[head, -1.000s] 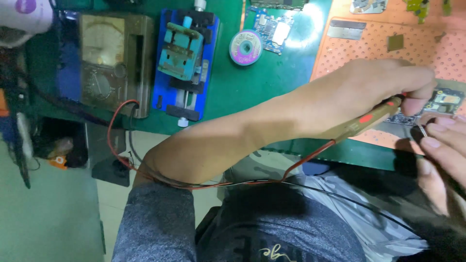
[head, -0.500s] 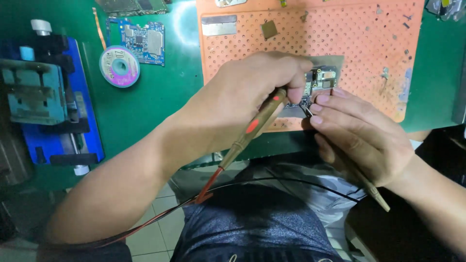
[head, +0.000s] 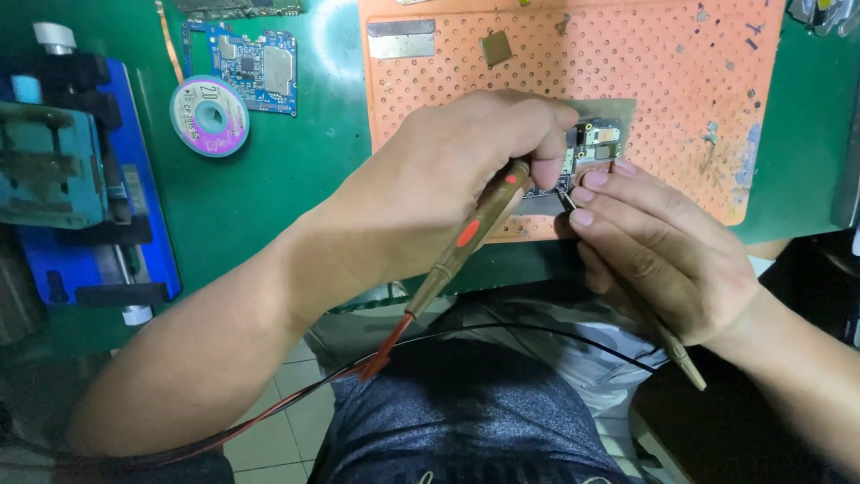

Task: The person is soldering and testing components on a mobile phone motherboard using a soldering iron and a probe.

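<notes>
While both hands work over the orange mat on the green bench, blue clamp jig and solder wick spool sit well off to the left. Left hand is closed round the red probe, right hand pinches the second probe. Small circuit board lies on the mat under both tips. Judgement: keep wrists braced, tips steady on separate pads, don't bridge neighbours, leads slack
</notes>
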